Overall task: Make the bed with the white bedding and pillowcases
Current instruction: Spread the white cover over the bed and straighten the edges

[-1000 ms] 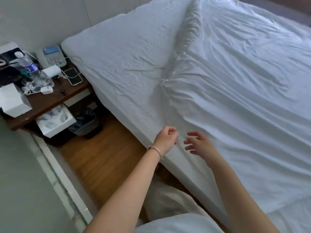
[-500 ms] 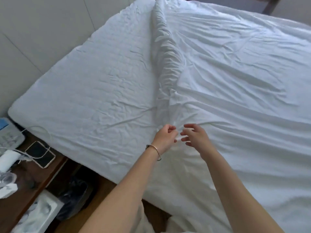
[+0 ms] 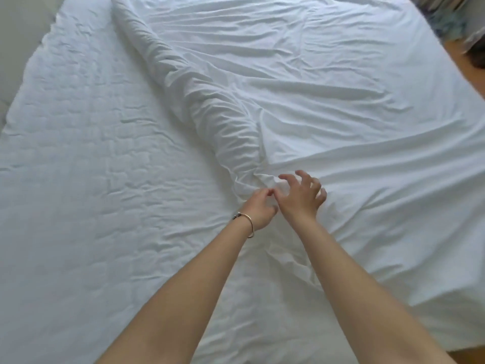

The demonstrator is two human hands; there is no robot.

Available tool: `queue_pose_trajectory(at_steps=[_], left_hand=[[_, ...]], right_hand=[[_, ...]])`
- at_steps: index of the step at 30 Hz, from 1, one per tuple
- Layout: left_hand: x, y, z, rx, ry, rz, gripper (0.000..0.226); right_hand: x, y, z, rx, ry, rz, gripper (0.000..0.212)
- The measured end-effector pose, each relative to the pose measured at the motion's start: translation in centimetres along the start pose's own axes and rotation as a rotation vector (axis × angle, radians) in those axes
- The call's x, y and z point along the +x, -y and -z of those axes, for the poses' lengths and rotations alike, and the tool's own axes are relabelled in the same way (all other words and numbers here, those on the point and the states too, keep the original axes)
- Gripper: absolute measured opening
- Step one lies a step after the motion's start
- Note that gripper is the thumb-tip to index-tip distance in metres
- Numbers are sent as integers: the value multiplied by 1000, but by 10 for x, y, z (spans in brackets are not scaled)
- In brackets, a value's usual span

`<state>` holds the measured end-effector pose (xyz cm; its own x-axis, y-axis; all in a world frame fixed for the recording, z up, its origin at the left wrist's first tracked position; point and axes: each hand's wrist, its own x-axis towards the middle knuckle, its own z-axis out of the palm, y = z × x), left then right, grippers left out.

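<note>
The mattress (image 3: 86, 179) takes up nearly everything under the person's arms, its quilted white cover stretching out to the left of the left hand and back beneath both forearms. Over its other half, to the right of the right hand and running away beyond it, lies the white sheet (image 3: 341, 106), smooth in wide shallow creases and falling over the bed's side down to the right. The sheet's edge is bunched into a thick rumpled roll (image 3: 199, 101) that runs diagonally away from the hands toward the bed's far end; its near end comes down right in front of the fingertips.

The right hand (image 3: 301, 197) is spread over the sheet just at the roll's near end, fingers apart and bent like claws, the tips at or just over the cloth; I cannot tell whether they actually press it, and nothing is gripped. The left hand (image 3: 261, 206) sits tight against it on the left, the two touching or nearly so, its fingers curled in with the tips pinched together at a fold of the sheet where the roll ends. A thin metal bangle (image 3: 249, 224) circles the left wrist. Well beyond the right hand, past the bed's far corner, a strip of wooden floor (image 3: 469, 59) shows, too blurred for more.
</note>
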<state>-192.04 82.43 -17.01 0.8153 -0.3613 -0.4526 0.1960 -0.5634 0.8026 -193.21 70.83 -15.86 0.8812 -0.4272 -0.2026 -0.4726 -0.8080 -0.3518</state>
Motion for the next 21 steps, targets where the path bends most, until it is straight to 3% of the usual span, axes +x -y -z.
queue_pose_trajectory(at_steps=[3, 5, 10, 13, 16, 19, 21], left_hand=[[24, 4, 2, 66, -49, -154, 56], [38, 7, 4, 90, -86, -229, 60], [61, -2, 7, 43, -193, -189, 32], [68, 1, -3, 155, -208, -231, 33], [75, -2, -9, 322, -198, -185, 36], [85, -14, -13, 590, -95, -365, 43], [94, -26, -16, 672, 40, -475, 40]], right_hand=[[18, -11, -1, -124, 49, -82, 39], [29, -28, 0, -83, 73, -135, 39], [29, -54, 0, 439, 5, -328, 34], [22, -69, 10, 693, -207, -582, 43], [20, -104, 31, 780, -483, -940, 27], [21, -125, 40, 661, -391, -1045, 27], [27, -114, 37, 364, -348, -847, 32]])
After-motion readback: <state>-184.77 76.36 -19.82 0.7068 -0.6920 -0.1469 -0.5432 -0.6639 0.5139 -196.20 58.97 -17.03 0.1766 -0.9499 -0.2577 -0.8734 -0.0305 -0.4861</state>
